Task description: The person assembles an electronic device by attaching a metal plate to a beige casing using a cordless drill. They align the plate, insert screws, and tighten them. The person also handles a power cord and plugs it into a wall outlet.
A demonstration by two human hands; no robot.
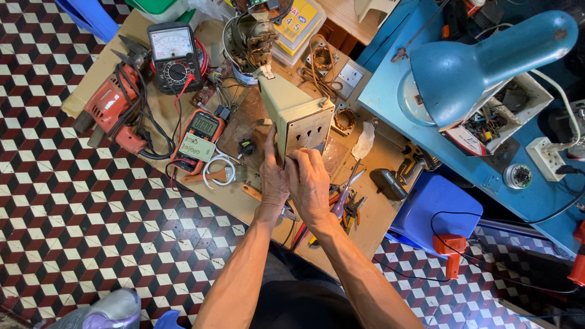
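A cream-coloured metal box [292, 109] with round holes in its near face stands tilted on a low wooden board [183, 122]. My left hand [272, 176] presses flat against the box's near left corner. My right hand [309, 183] grips the lower edge of the holed face with bent fingers. An open device with wires [250, 39] sits right behind the box.
On the board lie a black analog meter [175, 56], an orange digital multimeter [198, 141], a red power drill [113, 106], pliers and cutters [347, 204]. A blue desk lamp [481, 61] stands on a blue table [426, 146] at right, with a blue stool [436, 207]. The floor is patterned tile.
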